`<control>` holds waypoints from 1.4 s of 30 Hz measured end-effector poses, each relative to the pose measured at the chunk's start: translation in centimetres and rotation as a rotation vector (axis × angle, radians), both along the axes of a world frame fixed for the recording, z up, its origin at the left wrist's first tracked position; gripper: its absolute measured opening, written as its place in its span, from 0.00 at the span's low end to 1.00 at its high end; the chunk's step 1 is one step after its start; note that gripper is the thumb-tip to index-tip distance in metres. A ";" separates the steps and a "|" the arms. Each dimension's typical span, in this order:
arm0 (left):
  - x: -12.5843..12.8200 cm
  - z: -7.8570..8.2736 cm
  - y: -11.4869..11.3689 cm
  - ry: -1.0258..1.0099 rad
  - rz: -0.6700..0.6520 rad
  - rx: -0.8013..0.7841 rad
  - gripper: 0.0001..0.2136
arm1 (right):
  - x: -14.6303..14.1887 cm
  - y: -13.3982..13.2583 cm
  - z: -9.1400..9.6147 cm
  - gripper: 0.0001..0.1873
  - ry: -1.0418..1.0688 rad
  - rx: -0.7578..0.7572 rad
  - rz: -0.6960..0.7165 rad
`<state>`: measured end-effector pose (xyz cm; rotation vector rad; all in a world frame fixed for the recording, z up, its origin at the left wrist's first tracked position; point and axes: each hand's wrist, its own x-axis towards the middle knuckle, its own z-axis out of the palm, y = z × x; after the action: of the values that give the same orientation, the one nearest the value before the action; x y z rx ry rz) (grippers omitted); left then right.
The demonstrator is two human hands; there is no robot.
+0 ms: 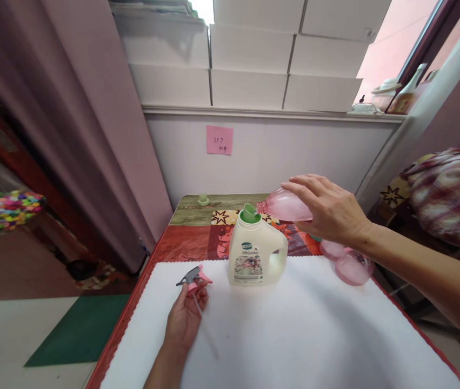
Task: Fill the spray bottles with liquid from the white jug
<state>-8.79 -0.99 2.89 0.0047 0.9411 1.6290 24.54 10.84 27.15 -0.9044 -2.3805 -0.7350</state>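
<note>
My right hand (pixel 329 208) is wrapped round a pink translucent bottle (pixel 280 205), tipped on its side. The bottle's neck meets the green pouring spout (pixel 250 212) in the mouth of a cream-coloured jug (pixel 250 259). The jug stands upright on the white cloth and has a moulded handle on its right side. My left hand (pixel 187 313) grips a grey and pink spray trigger (pixel 192 278) over the cloth, its thin dip tube (pixel 205 321) slanting down to the right. Whether liquid flows from the bottle, I cannot tell.
More pink translucent bottles (pixel 353 267) stand at the right, beneath my right forearm. A small pale green cap (pixel 203 199) sits at the table's far left. White cloth (pixel 274 335) covers the near part of the table. A pink note (pixel 219 140) is stuck on the wall.
</note>
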 end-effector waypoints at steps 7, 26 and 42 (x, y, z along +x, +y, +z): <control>-0.1 -0.1 0.1 -0.011 0.002 0.007 0.16 | -0.1 0.0 0.2 0.40 -0.036 0.011 0.002; 0.0 -0.1 0.0 -0.010 -0.002 0.007 0.18 | 0.0 0.4 0.3 0.42 -0.079 0.087 0.039; -0.1 -0.1 0.1 -0.013 -0.011 0.002 0.18 | -0.3 0.3 1.5 0.38 -0.180 0.189 0.065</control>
<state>-8.88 -0.88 2.78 0.0006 0.9275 1.6186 24.23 11.10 28.66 -0.7062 -2.4302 -1.0339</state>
